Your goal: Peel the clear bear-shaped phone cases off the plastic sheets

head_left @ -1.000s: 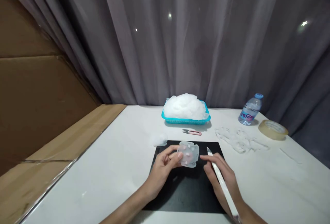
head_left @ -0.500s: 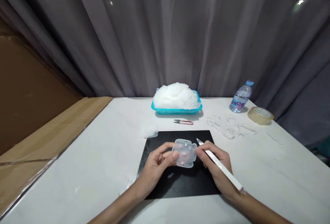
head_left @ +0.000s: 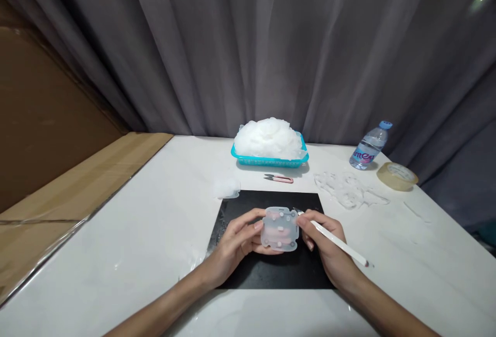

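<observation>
Head view, now.

Item: one translucent plastic piece [head_left: 280,229], small raised pegs on the face turned to you. It is off the surface, above the black mat [head_left: 267,275], between your two hands. Nearly as broad as tall, with no clear long axis.

Item: your left hand [head_left: 240,241], the main support. Thumb and fingers are clamped on the piece's left side, some fingers showing faintly through it from behind.

Item: your right hand [head_left: 327,248], fingers closed round a white pen-shaped knife [head_left: 338,242]. The thumb is at the piece's right edge; touching or just beside, you cannot tell from here.

Key relation: the piece lies to the left of your right fingertips, and both hands are close to it. The knife's long axis slants from its butt, low at right, up and leftward to a dark tip by the piece's upper right corner. Whether the tip meets the edge cannot be told.

Surroundings, on the white table [head_left: 135,223]: blue basket [head_left: 271,162] heaped with white material [head_left: 267,139]; pink-handled snips [head_left: 284,179] in front of it; clear scraps [head_left: 344,191], bottle [head_left: 370,147] and tape roll [head_left: 397,177] to the right.
</observation>
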`<control>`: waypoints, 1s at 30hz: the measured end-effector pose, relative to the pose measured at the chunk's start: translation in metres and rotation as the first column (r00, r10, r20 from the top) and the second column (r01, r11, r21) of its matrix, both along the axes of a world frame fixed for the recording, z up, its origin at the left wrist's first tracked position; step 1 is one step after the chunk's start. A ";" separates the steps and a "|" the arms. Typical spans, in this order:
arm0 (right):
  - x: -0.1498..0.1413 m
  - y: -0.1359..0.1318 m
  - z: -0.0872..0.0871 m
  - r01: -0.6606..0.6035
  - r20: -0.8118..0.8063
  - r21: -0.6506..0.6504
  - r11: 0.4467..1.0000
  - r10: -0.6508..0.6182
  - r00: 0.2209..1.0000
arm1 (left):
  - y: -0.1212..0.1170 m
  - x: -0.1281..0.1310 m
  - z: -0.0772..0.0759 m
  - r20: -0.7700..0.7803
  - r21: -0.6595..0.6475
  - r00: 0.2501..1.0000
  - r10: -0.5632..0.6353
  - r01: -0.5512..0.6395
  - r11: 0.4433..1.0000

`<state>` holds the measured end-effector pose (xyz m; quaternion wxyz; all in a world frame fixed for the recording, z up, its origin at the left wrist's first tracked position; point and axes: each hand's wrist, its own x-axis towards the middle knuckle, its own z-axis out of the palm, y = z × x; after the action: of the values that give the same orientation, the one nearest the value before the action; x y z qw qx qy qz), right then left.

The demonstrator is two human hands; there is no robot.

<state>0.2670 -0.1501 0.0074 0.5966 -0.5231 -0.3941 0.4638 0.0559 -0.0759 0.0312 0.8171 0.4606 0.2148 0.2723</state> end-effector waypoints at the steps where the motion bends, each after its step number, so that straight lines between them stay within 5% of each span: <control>1: 0.000 0.000 0.000 0.000 0.005 -0.001 1.000 0.000 1.000 | 0.000 0.000 0.001 0.004 -0.003 1.000 -0.015 0.015 1.000; 16: 0.000 0.001 0.002 -0.076 0.072 -0.014 0.997 0.077 0.994 | 0.001 0.000 0.002 -0.012 0.034 1.000 -0.007 0.007 0.999; 24: 0.002 0.005 -0.003 -0.079 0.108 -0.014 0.997 0.080 0.991 | 0.004 -0.005 0.001 -0.154 0.181 0.988 0.005 0.023 0.983; 27: 0.002 0.006 -0.004 -0.065 0.181 -0.012 0.998 0.066 0.981 | 0.017 -0.014 0.003 -0.314 0.508 0.942 0.122 0.057 0.860; 30: 0.002 0.011 -0.008 -0.041 0.295 0.019 0.999 0.034 0.955 | 0.042 -0.029 -0.003 -0.385 0.838 0.823 0.419 0.122 0.532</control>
<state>0.2689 -0.1391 -0.0002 0.5288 -0.5713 -0.4943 0.3869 0.0271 -0.0340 0.0278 0.3719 0.8278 0.3217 0.2700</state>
